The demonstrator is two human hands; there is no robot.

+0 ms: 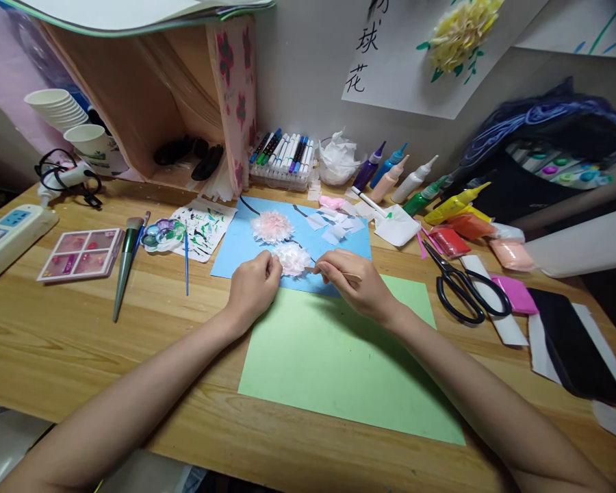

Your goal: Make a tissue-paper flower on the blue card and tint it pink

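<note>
A white, ruffled paper flower (291, 259) lies on the blue sheet of paper (231, 246), with a pink paper flower (272, 226) just behind it. My left hand (255, 282) rests at the left side of the white flower, fingers curled closed; what they pinch, if anything, is hidden. In my closed right hand (356, 282) is a thin wooden stick (353, 277), its tip pointing left at the white flower's right edge. Small pale paper squares (336, 227) lie on the blue sheet behind my right hand. Beneath my wrists is a green sheet (349, 363).
Black-handled scissors (467, 287), a phone (575, 342) and clay packets (449, 241) lie at right. Paint bottles (393, 179), a marker box (282, 161) and a bowl of tissue (339, 161) line the back. Left are brushes (126, 267), a paint palette (161, 234) and a power strip (15, 236).
</note>
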